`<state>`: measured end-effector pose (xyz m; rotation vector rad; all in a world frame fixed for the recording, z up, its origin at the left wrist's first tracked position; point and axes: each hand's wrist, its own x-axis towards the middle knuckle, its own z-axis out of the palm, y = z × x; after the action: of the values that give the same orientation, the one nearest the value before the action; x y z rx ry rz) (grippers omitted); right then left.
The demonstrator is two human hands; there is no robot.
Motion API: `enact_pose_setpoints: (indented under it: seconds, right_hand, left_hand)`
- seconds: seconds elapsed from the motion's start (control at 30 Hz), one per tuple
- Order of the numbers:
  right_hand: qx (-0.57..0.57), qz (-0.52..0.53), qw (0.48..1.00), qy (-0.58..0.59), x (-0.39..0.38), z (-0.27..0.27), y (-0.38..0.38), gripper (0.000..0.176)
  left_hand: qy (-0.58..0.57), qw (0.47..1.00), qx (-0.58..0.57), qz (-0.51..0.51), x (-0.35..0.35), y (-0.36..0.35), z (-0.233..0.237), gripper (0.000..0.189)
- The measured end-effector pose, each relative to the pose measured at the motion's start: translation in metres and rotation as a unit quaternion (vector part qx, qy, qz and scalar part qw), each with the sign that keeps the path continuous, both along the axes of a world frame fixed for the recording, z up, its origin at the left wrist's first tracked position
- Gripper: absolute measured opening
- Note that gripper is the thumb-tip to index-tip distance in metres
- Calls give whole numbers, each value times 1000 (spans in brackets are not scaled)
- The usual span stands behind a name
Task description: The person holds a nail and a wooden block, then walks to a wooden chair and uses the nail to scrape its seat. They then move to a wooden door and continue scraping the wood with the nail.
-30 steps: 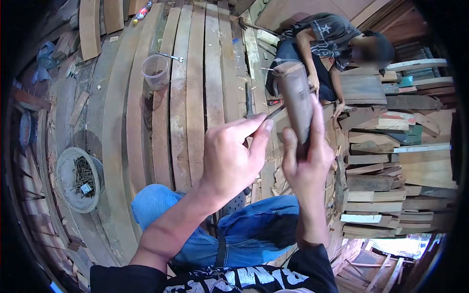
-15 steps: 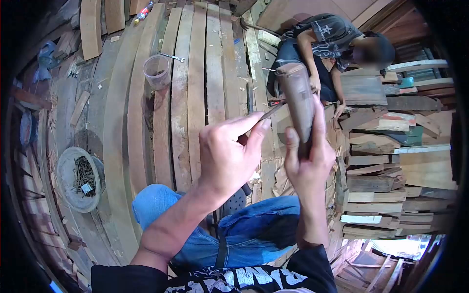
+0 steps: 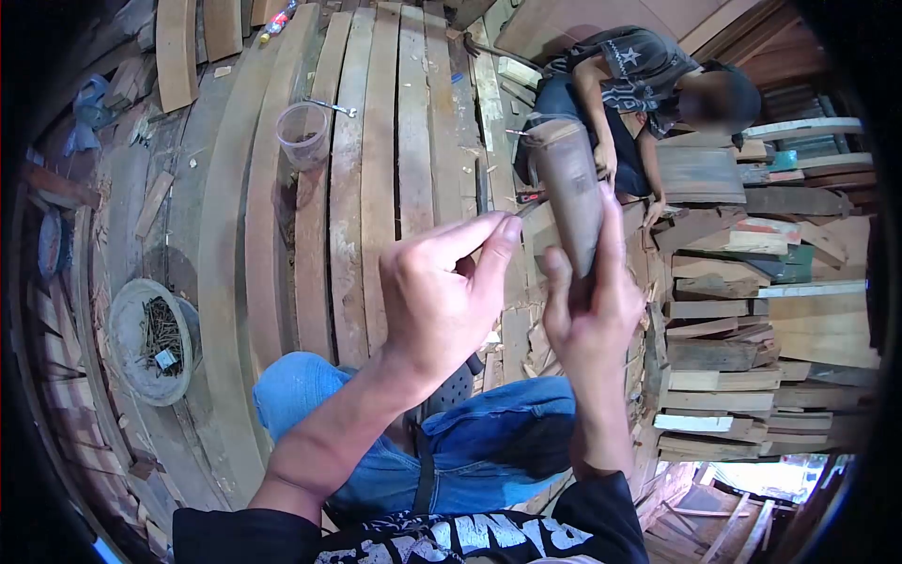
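Since the earlier frame, the left hand [image 3: 437, 287] has drifted slightly to the left, and the slim dark rod that jutted from its fingertips can no longer be made out clearly; the right hand has hardly moved. That left grip is a tight pinch, thumb against forefinger, and whether anything thin sits between the tips cannot be told. The right hand [image 3: 597, 310] is closed around the lower end of a grey-brown, rounded wooden piece [image 3: 568, 183], tapered toward the palm and blunt at its far end, thumb along its left side and fingers along its right.

This wooden piece is held up above the plank floor [image 3: 413, 141], its long axis running away from the person and leaning a little left at the far end. It lies to the right of the left pinch, apart from it, with its flank toward the fingertips; the right hand, already on it, is the nearer.

Beneath the arms are the person's blue jeans [image 3: 498, 446]. Farther out, a clear plastic tub [image 3: 303, 155] stands toward the far side of the floor, a silvery wrench [image 3: 336, 110] at its rim. Near the left edge sits a round grey bowl [image 3: 124, 334] of nails [image 3: 162, 329]. At the far right corner a co-worker in a dark patterned shirt [image 3: 634, 70] bends forward, and stacked wood offcuts [image 3: 719, 399] line the right edge.
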<state>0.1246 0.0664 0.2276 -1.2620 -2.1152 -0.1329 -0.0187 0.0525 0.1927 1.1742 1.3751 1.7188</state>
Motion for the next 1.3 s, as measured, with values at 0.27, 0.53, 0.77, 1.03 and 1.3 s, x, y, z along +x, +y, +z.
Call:
enact_pose_setpoints:
  seconds: [0.27,0.53,0.77,1.03,1.3]
  right_hand:
    - [10,-18,1000,7,7,-4,6,66]
    - [-26,20,999,31,-1,4,-2,63]
    - [-11,16,1000,-12,0,-3,-1,66]
    - [10,15,1000,11,-1,-7,0,65]
    - [-37,0,999,-12,-5,-1,-6,67]
  left_hand:
    - [7,1000,-1,0,-4,-3,1,13]
    - [12,999,-32,-32,-3,-3,3,15]
    - [12,1000,2,3,-2,3,-2,13]
    - [18,1000,5,14,-2,1,-1,14]
    - [12,1000,14,17,-1,3,-9,16]
